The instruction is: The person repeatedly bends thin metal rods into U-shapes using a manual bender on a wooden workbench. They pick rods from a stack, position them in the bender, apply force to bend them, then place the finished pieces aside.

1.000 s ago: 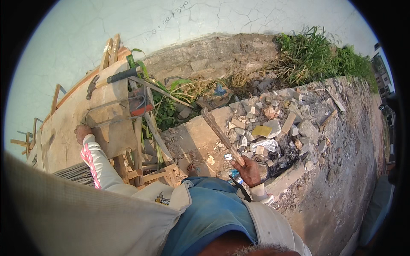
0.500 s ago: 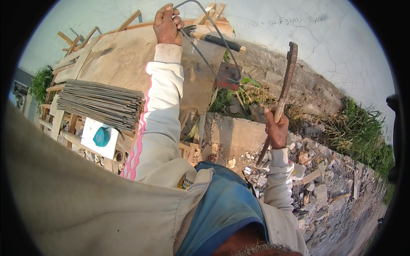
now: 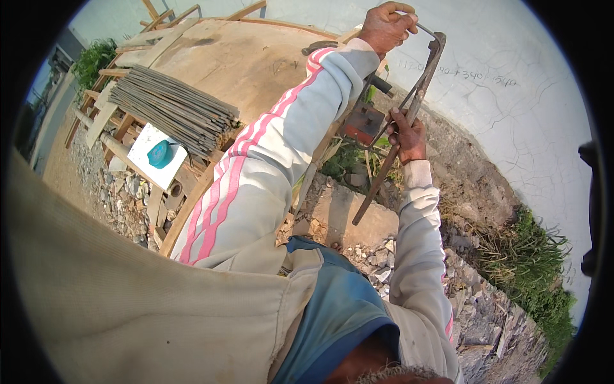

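My left hand (image 3: 387, 25) grips the upper end of a bent dark rod (image 3: 421, 29), raised near the top centre. My right hand (image 3: 408, 136) is closed round a long rusty metal bar (image 3: 369, 205), whose notched upper end meets the rod; the bar slants down toward the lower left. Just left of my right hand, partly behind the rod, sits a red-and-dark metal block (image 3: 361, 125) among wooden pieces. A tool head (image 3: 318, 47) shows on the plywood board (image 3: 249, 57), partly hidden by my left sleeve.
A bundle of steel rods (image 3: 166, 102) lies on the bench's left, beside a white sheet (image 3: 142, 155) with a teal object (image 3: 159, 154). A cracked wall (image 3: 524, 102) runs along the back and right, with weeds (image 3: 524, 262) at its base. Broken rubble (image 3: 377, 269) covers the ground below.
My left hand has lifted the bent rod from the board and moved it up and rightward to the bar's top. My right hand has raised the bar. The view has turned.
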Demonstrator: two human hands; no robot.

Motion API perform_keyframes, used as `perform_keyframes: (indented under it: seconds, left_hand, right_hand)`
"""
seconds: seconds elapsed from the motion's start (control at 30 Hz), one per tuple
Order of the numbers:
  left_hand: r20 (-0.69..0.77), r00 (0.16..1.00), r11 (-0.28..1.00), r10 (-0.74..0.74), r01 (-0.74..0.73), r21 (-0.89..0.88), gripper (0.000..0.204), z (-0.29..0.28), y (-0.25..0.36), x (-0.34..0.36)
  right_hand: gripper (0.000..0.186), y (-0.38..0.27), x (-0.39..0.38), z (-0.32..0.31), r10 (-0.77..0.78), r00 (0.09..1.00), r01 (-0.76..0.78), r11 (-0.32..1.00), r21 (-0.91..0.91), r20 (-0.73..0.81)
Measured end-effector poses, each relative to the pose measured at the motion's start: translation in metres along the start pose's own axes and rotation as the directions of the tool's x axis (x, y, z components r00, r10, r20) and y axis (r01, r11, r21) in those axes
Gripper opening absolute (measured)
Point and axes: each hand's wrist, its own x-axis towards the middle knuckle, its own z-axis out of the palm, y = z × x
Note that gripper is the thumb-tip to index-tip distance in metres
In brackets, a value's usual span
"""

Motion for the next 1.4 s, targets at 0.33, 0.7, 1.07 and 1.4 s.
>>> perform_keyframes:
  seconds: [0.33,0.7,1.07,1.4]
  left_hand:
    - [0.152,0.921,0.934,-0.358,0.352,0.064,0.035,-0.011,-0.017,-0.087]
    - [0.304,0.936,0.777,0.176,-0.322,0.541,0.038,0.004,0.020,-0.074]
    - [0.027,0.995,0.428,0.098,-0.067,0.901,0.033,-0.076,0.047,-0.230]
    - [-0.690,0.539,0.820,-0.483,0.556,-0.139,0.047,-0.108,0.046,-0.372]
  right_hand:
    - [0.024,-0.034,-0.017,-0.052,-0.056,0.998,0.057,0.997,-0.044,0.031]
    - [0.026,-0.068,0.016,-0.041,-0.220,0.956,0.251,0.956,-0.151,0.195]
    - [0.027,0.036,-0.035,-0.007,-0.407,0.822,0.529,0.806,-0.267,0.399]
    - [0.024,0.054,-0.022,0.003,-0.286,0.633,0.700,0.608,-0.375,0.719]
